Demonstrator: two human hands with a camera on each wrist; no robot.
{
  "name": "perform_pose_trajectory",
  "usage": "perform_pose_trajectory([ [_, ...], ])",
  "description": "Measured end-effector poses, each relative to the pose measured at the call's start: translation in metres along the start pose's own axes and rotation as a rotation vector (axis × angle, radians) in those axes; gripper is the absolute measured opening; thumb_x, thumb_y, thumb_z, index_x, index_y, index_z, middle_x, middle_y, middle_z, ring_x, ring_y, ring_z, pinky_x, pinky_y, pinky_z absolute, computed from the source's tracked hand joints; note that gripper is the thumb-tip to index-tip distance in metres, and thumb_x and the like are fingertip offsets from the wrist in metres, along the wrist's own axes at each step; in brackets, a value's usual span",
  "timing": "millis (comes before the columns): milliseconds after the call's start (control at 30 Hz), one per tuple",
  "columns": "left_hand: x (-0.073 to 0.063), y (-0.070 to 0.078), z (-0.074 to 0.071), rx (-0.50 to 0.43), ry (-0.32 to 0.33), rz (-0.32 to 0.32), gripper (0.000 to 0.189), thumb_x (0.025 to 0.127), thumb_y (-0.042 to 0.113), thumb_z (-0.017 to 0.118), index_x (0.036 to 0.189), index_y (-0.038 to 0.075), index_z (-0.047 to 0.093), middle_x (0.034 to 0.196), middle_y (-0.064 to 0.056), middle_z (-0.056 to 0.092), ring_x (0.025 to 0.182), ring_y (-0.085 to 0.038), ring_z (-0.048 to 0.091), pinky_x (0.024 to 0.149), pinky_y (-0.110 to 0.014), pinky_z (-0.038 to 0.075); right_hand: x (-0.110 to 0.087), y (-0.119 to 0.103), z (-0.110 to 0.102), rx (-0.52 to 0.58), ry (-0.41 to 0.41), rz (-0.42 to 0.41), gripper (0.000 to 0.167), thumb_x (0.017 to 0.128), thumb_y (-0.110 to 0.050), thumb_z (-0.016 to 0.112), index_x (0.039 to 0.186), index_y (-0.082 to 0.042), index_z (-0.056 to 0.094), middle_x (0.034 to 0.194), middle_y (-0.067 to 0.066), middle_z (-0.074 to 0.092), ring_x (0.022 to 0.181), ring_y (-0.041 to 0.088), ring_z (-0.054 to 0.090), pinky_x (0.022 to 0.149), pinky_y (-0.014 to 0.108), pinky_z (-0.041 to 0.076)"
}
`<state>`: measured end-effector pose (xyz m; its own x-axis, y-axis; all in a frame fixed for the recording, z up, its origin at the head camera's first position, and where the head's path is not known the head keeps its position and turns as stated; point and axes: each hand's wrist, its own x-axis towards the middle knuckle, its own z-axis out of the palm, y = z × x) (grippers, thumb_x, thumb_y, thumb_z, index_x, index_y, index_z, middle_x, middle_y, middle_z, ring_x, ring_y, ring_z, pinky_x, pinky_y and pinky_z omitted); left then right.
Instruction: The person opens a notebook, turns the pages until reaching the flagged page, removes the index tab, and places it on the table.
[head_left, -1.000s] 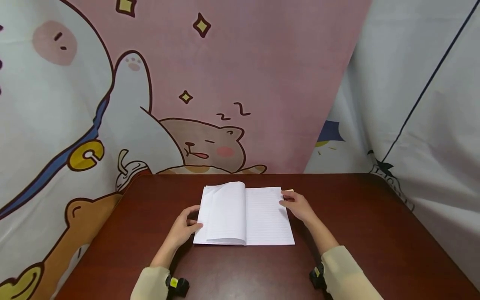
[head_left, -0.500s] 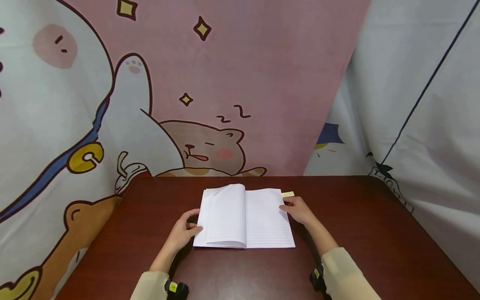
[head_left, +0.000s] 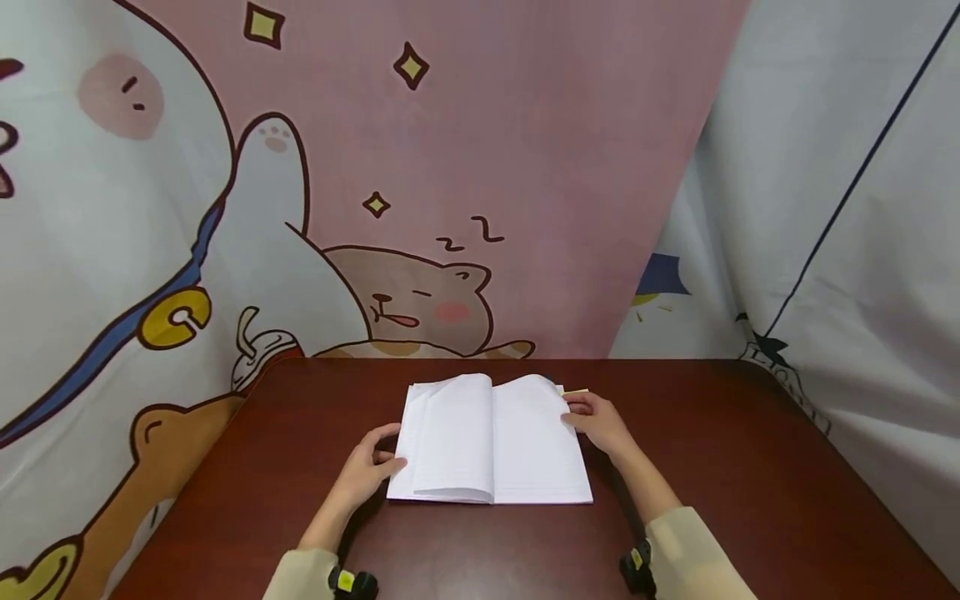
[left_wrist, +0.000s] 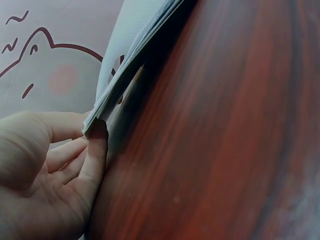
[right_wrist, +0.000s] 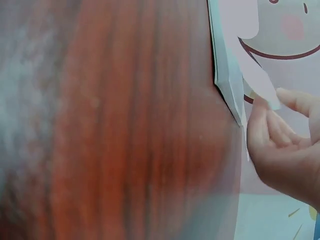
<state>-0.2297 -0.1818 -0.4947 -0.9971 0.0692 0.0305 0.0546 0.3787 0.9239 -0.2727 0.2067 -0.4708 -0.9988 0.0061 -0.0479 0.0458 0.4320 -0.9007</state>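
Note:
An open notebook (head_left: 453,450) with white ruled pages lies on the dark red-brown table. At its left edge, my left hand (head_left: 367,468) pinches the cover and the stack of pages between thumb and fingers; in the left wrist view that notebook edge (left_wrist: 112,92) is tilted up off the tabletop. My right hand (head_left: 600,423) pinches the outer edge of a right-hand page (right_wrist: 262,82) between thumb and fingers, and this page stands apart from the sheets under it. A yellow tab (head_left: 576,391) sticks out past the upper right corner, partly hidden by the right hand.
The table (head_left: 720,467) stretches out around the notebook to both sides. Behind it hangs a pink and white cloth (head_left: 570,208) printed with cartoon animals. A black wrist camera (head_left: 354,583) sits at the left sleeve, another camera (head_left: 636,571) at the right.
The right-hand page lay flat before; now its upper part bulges upward in my right hand's fingers. More of the yellow tab showed half a second ago. My left hand keeps its place.

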Motion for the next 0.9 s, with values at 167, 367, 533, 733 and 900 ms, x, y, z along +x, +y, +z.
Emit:
perform_pose_trajectory([
  [167, -0.006, -0.006, 0.004, -0.024, -0.007, -0.007, 0.054, 0.086, 0.002, 0.074, 0.136, -0.001, 0.055, 0.139, -0.023, 0.054, 0.093, -0.019, 0.065, 0.070, -0.022, 0.052, -0.008, 0.006, 0.001, 0.220, -0.087, 0.066, 0.057, 0.098, -0.012, 0.060, 0.146, 0.009, 0.036, 0.126, 0.029, 0.060, 0.094, 0.013, 0.065, 0.081, 0.028, 0.056],
  [367, -0.002, -0.005, 0.003, -0.042, 0.002, 0.002, 0.051, 0.087, 0.000, 0.071, 0.135, -0.004, 0.054, 0.134, -0.026, 0.058, 0.092, -0.022, 0.064, 0.069, -0.022, 0.052, -0.011, 0.002, -0.001, 0.403, -0.216, 0.100, 0.059, 0.107, -0.031, 0.043, 0.155, -0.001, 0.026, 0.146, 0.027, 0.045, 0.108, 0.012, 0.063, 0.086, 0.029, 0.055],
  [533, 0.003, -0.001, 0.001, -0.038, -0.008, 0.029, 0.050, 0.088, -0.001, 0.069, 0.135, -0.006, 0.053, 0.130, -0.030, 0.060, 0.092, -0.023, 0.064, 0.070, -0.020, 0.051, -0.010, -0.005, 0.000, 0.488, -0.305, 0.095, 0.057, 0.110, -0.032, 0.028, 0.158, -0.002, 0.018, 0.142, 0.015, 0.053, 0.104, 0.008, 0.063, 0.084, 0.029, 0.055],
  [733, 0.003, 0.000, -0.001, -0.043, -0.016, 0.029, 0.050, 0.089, -0.001, 0.068, 0.136, -0.005, 0.053, 0.130, -0.030, 0.060, 0.093, -0.025, 0.064, 0.071, -0.021, 0.052, -0.010, -0.011, 0.010, 0.522, -0.353, 0.094, 0.056, 0.109, -0.023, 0.033, 0.158, -0.001, 0.017, 0.112, -0.007, 0.062, 0.099, 0.008, 0.062, 0.084, 0.030, 0.054],
  [900, 0.005, 0.001, -0.002, -0.037, -0.016, 0.030, 0.048, 0.090, -0.001, 0.066, 0.136, -0.004, 0.054, 0.130, -0.029, 0.061, 0.095, -0.024, 0.065, 0.073, -0.022, 0.053, -0.009, -0.015, 0.018, 0.456, -0.382, 0.054, 0.054, 0.109, -0.023, 0.032, 0.157, 0.000, 0.019, 0.105, -0.007, 0.064, 0.096, 0.010, 0.061, 0.081, 0.032, 0.053],
])
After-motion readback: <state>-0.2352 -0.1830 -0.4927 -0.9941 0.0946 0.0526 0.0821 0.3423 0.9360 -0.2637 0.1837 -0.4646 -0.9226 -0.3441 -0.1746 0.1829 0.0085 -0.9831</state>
